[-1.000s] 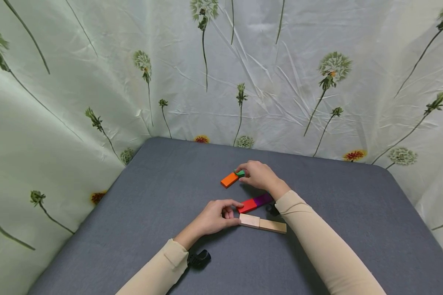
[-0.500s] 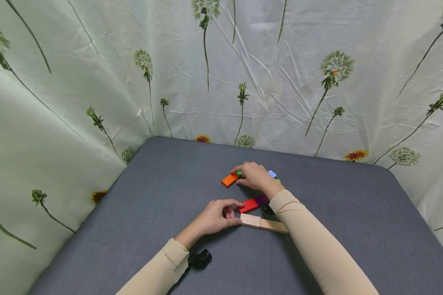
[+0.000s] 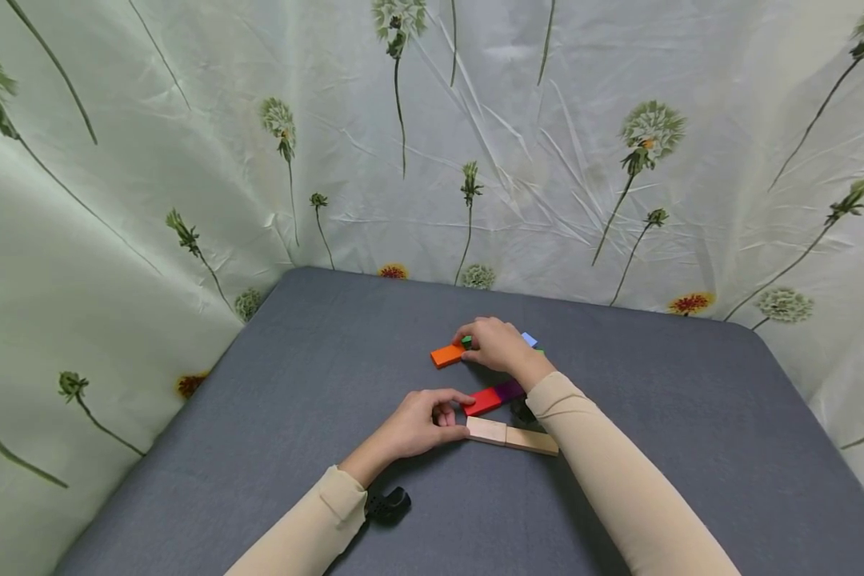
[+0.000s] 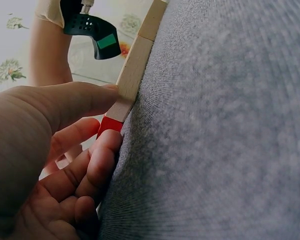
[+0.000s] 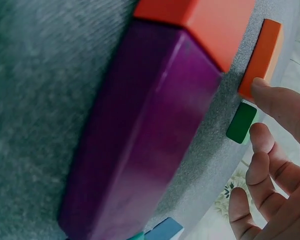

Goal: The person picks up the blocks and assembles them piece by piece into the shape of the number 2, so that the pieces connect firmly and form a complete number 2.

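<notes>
My left hand (image 3: 409, 426) pinches the left ends of two rows of blocks, its index finger at the red block (image 3: 486, 401) and its thumb at a plain wooden block (image 3: 486, 430). A purple block (image 5: 135, 135) continues the red one, and a second wooden block (image 3: 533, 442) continues the first. Farther back, my right hand (image 3: 500, 346) pinches the right end of an orange block (image 3: 445, 356); in the right wrist view the thumb touches its end, but the index finger is hidden. Beside it lies a green block (image 5: 241, 122), partly covered by the fingers in the head view.
Behind my right hand are a blue block (image 3: 529, 340) and a green piece (image 3: 540, 350), both partly hidden. A grey cloth-covered table (image 3: 317, 360) bears the blocks. Flower-printed fabric (image 3: 547, 144) hangs along its back and left. A black wrist mount (image 3: 390, 506) hangs under my left wrist.
My right hand has shifted slightly left, uncovering the blue block behind it. The orange block has turned to lie nearer to level across the view. My left hand has stayed in place.
</notes>
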